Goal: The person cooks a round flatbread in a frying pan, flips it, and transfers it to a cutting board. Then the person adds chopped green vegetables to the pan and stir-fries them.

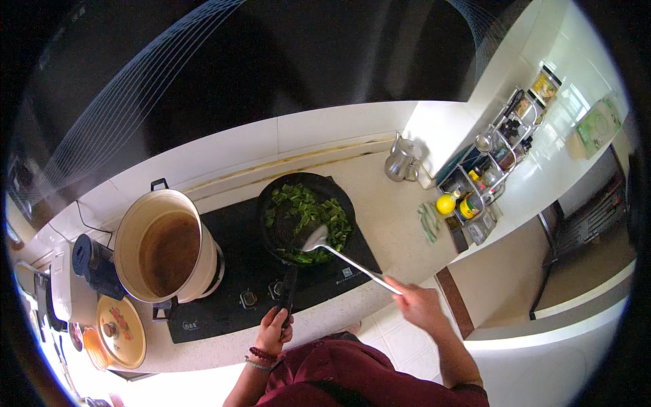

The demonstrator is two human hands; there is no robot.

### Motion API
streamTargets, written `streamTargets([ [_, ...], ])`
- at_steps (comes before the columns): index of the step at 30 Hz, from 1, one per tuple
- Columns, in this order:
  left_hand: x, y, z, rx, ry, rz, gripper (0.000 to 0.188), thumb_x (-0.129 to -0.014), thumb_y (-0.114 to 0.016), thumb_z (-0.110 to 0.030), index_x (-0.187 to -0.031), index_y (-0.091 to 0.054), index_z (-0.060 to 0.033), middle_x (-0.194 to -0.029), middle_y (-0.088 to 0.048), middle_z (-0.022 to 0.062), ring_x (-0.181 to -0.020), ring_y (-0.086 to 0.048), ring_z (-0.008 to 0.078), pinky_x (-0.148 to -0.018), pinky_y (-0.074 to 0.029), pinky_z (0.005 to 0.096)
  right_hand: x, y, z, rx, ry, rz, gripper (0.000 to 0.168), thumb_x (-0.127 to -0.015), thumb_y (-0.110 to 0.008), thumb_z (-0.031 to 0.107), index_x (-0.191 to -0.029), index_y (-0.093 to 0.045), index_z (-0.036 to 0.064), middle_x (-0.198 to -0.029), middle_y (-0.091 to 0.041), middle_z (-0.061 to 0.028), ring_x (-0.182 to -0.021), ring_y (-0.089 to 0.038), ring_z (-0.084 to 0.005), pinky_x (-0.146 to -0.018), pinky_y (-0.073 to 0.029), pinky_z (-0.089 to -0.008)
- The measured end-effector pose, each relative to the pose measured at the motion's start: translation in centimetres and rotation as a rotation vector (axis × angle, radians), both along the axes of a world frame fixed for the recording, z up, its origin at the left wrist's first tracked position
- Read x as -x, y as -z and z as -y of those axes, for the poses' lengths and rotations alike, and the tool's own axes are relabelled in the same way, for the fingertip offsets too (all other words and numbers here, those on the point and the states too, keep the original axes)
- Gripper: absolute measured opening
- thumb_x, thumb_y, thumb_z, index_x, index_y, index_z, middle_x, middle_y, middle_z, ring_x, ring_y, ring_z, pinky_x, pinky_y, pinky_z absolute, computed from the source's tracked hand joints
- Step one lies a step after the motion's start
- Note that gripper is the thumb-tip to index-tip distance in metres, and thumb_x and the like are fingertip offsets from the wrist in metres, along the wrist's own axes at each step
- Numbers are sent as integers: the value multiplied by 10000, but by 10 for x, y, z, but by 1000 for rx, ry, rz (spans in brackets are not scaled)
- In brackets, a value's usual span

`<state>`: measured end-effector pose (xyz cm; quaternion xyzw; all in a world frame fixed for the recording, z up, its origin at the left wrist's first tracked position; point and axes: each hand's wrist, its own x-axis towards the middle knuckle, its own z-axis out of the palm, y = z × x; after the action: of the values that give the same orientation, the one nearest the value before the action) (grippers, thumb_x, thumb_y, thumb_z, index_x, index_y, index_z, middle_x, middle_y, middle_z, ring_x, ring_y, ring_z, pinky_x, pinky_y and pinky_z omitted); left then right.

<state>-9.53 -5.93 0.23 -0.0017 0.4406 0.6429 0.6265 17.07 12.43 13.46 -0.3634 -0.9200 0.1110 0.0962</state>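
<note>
My left hand [274, 328] grips the black handle [290, 285] of a dark frying pan [265, 203], which sits on the right side of a black glass gas cooktop [231, 254]. Chopped leafy greens [305, 211] are spread over the pan's base, mostly around its edge. In my right hand [419, 308] is the pale handle of a metal wok spatula [356, 265]. Its blade [318, 239] rests low in the pan, at the front among the greens.
A large cream enamel pot [190, 219] stands on the left burner, its inside stained brown. Left of it are a floral lid [135, 333], an orange basket [94, 348] and a dark blue jug [99, 264]. Rightward stand a metal pitcher [402, 163], a striped cloth [430, 222] and a condiment rack [501, 147].
</note>
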Motion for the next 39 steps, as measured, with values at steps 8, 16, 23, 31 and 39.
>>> streamTargets([
  [8,0,7,4,9,-34,-2,149,-908,-533,-189,-937,-447,-71,-749,-517,57,-479,-403,99,-379,-270,228,-17,-68,10,207,8,81,374,-824,-581,188,-1199,-573,188,-725,-628,-147,-607,-624,-293,-540,-481,-393],
  [16,0,12,5,-21,-25,15,147,-910,-530,-184,-950,-446,-69,-758,-520,52,-486,-399,96,-384,-271,224,56,47,-9,-26,86,-133,438,-824,-596,151,-1252,-506,168,-633,-603,-119,-551,-601,-302,-501,-464,-408],
  [23,-5,3,1,11,-27,-8,134,-910,-527,-188,-941,-454,-80,-759,-518,51,-487,-393,93,-385,-270,219,107,92,-24,-125,136,-215,452,-837,-585,178,-1272,-475,128,-586,-576,-95,-490,-568,-286,-440,-447,-398],
  [31,-5,5,-3,31,6,9,145,-910,-527,-200,-980,-474,-85,-758,-520,46,-494,-400,99,-403,-276,227,3,3,-2,83,67,-159,405,-825,-602,184,-1227,-554,178,-623,-593,-99,-520,-590,-240,-496,-473,-359],
  [39,-2,4,0,38,15,27,173,-913,-526,-211,-1023,-477,-88,-759,-517,42,-488,-397,99,-398,-271,230,-12,-111,-10,42,-13,229,332,-808,-606,182,-1139,-602,148,-678,-628,-104,-584,-617,-265,-532,-478,-380],
])
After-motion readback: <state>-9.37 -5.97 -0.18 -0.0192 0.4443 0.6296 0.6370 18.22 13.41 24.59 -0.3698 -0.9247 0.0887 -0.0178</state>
